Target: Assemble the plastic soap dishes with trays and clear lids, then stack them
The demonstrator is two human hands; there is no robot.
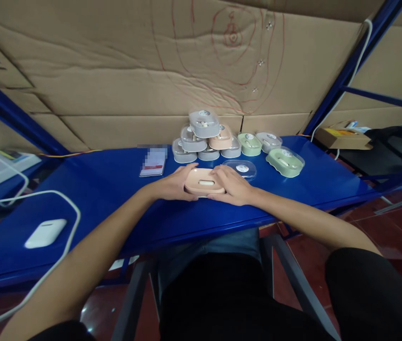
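A peach oval box (205,176) with a white piece in its central slot is held between both hands near the table's front edge. My left hand (178,183) wraps round its left end, and my right hand (232,184) grips the right end. Just behind my right hand lies a clear oval lid (240,168) with a round label. Farther back, grey boxes and a peach box (221,137) with clear lids form a stack, with a grey box (204,124) on top. To its right stand a green box (249,144), another grey box (269,141) and a nearer green box (285,162).
A phone (153,162) lies on the blue table (115,189) left of the stack. At the far left are a white case (46,233) and a white cable (75,208). A cardboard wall (115,85) rises behind; an open carton (344,138) is at the right.
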